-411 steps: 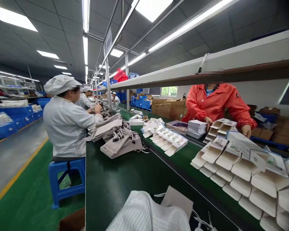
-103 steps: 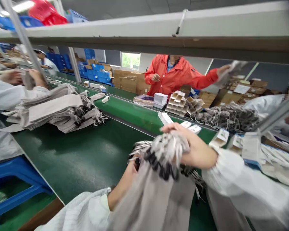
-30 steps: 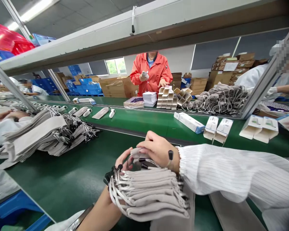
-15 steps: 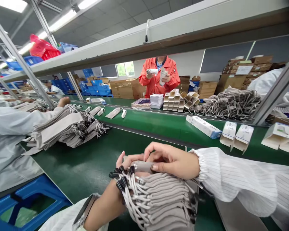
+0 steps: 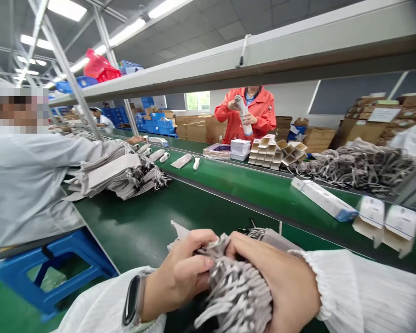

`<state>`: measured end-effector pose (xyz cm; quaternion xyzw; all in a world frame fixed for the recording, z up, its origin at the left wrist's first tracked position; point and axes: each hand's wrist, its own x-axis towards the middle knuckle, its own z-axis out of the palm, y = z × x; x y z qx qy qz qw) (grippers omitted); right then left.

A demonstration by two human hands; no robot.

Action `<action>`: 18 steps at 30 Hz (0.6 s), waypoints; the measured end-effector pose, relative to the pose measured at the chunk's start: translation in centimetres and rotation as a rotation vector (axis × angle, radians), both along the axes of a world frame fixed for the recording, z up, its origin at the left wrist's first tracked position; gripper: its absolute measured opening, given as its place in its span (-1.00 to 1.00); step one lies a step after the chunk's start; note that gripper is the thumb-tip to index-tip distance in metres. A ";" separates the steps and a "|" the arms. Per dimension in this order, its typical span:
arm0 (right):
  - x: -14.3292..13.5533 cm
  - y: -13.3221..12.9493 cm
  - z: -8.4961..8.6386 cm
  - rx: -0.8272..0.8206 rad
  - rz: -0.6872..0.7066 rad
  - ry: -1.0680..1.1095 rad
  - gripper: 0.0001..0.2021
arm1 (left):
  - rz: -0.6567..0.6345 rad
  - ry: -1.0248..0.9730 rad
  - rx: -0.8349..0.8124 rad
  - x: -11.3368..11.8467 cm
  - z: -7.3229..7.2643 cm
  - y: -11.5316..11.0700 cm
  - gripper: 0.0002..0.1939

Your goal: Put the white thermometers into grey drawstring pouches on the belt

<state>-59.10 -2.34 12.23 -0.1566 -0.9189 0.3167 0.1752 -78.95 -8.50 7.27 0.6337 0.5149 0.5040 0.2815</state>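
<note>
A thick bundle of grey drawstring pouches (image 5: 241,293) stands in front of me, its white cords toward me. My left hand (image 5: 185,270) is closed on the far end of the bundle, thumb and fingers pinching the grey cloth. My right hand (image 5: 280,277) wraps round the bundle's right side, with its fingertips hidden behind the cloth. Beyond my right wrist, more grey pouches (image 5: 279,239) with cords lie on the green table (image 5: 142,217). A corner of grey cloth (image 5: 178,230) sticks out past my left fingers.
A co-worker in white (image 5: 24,171) sits at left beside a pouch pile (image 5: 107,173). The green belt (image 5: 235,180) carries a pouch (image 5: 182,161), a small white device (image 5: 196,163) and cartons (image 5: 324,199). Opposite stands a person in red (image 5: 263,113). A shelf beam (image 5: 194,69) crosses overhead.
My left hand has come out from under the pouches and now grips their far end. My right hand has moved down onto their right side. The view has swung left.
</note>
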 end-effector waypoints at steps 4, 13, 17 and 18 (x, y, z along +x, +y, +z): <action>-0.5 0.5 0.5 -0.218 0.007 -0.001 -0.52 | -0.025 0.117 0.080 0.2 1.5 0.5 -0.65; -1.5 3.5 2.5 -0.515 -0.087 0.038 -0.35 | -0.157 0.485 -0.239 -0.3 5.9 0.8 -0.63; -2.5 7.4 0.4 -0.713 -0.140 -0.114 -0.58 | -0.131 0.643 -0.264 -2.9 5.6 3.6 -0.50; -2.6 8.5 -0.8 -0.714 -0.212 -0.169 -0.67 | -0.062 0.696 -0.235 -4.7 5.5 4.5 -0.51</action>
